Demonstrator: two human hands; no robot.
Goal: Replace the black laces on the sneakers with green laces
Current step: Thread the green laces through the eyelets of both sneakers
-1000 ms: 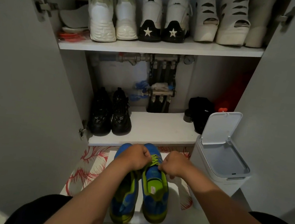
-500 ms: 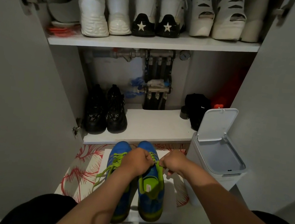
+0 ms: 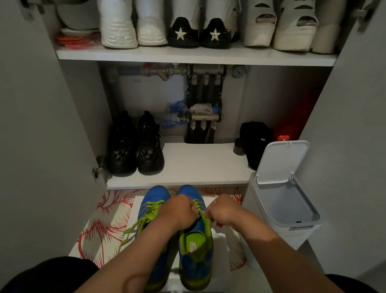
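Two blue sneakers with lime trim stand side by side on a white stand, toes pointing at the cabinet. The right sneaker (image 3: pixel 196 258) has green laces (image 3: pixel 197 204) over its tongue. My left hand (image 3: pixel 179 210) and my right hand (image 3: pixel 222 211) both sit above it with fingers curled, each pinching the green lace; the lace between them is mostly hidden. The left sneaker (image 3: pixel 155 197) carries a green lace (image 3: pixel 138 225) whose loose ends trail off its left side. My left forearm covers its rear half.
An open white bin (image 3: pixel 283 203) stands close on the right. An open shoe cabinet lies ahead, with black shoes (image 3: pixel 136 148) on its low shelf (image 3: pixel 199 167) and white shoes above. Cabinet doors flank both sides. A red-patterned mat (image 3: pixel 104 223) lies underneath.
The view shifted a little. The left sneaker's loose lace ends came into view as my left arm moved right. Both hands stay at the right sneaker's lace.
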